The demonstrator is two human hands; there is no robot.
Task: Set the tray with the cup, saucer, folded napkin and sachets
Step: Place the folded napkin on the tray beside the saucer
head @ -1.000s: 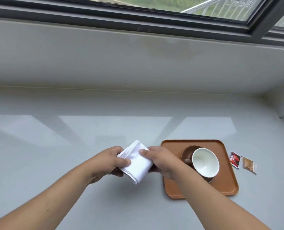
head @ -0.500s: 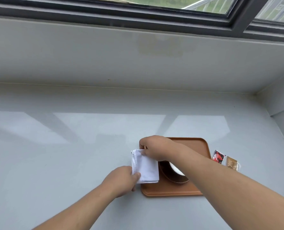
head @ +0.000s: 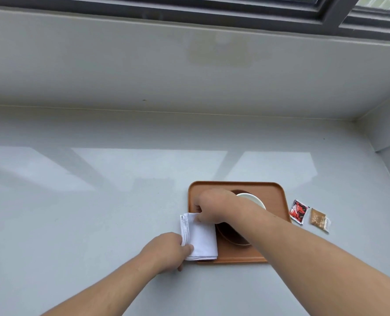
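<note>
Fingers [head: 186,248] of the left hand [head: 166,252] pinch the folded white cloth napkin [head: 201,240] at its seven-o'clock corner; the right hand [head: 212,207] grips its twelve-o'clock edge. It lies on the orange plastic tray [head: 274,195], nine o'clock of the brown saucer [head: 232,236] and white cup [head: 253,199].

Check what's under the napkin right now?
The folded napkin lies over the tray left edge, pinched by left hand and right hand. Anything beneath it is hidden.
</note>
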